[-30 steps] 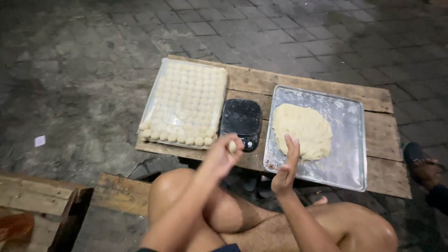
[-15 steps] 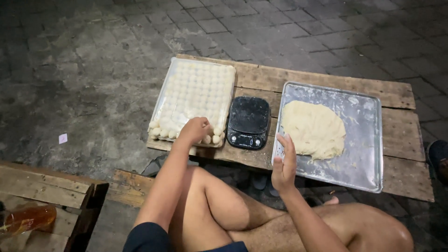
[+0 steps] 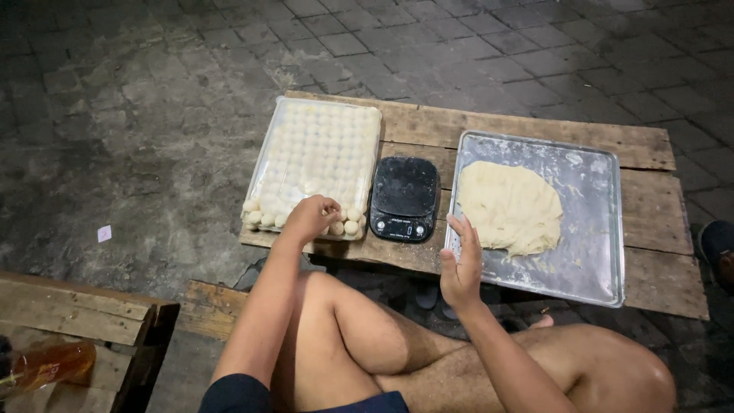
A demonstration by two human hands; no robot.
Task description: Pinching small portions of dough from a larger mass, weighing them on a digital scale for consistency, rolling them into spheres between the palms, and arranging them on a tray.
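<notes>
Fingers [image 3: 330,205] of left hand [image 3: 310,218] curled on dough balls [image 3: 317,153]; right hand [image 3: 461,264] open, empty, beside scale [image 3: 404,197].

— What's the table [image 3: 650,145] made of?
— Rough, weathered wood planks, matt and unpainted.
— And the tray [image 3: 604,222] on the right?
— Dull metal, dusted with flour; the dough [image 3: 508,206] on it looks soft and matt.
— The scale [image 3: 404,199]?
— Black plastic, smooth, smudged with flour.
— The dough balls [image 3: 317,157]?
— Pale, smooth, lying on clear glossy plastic sheet.
</notes>
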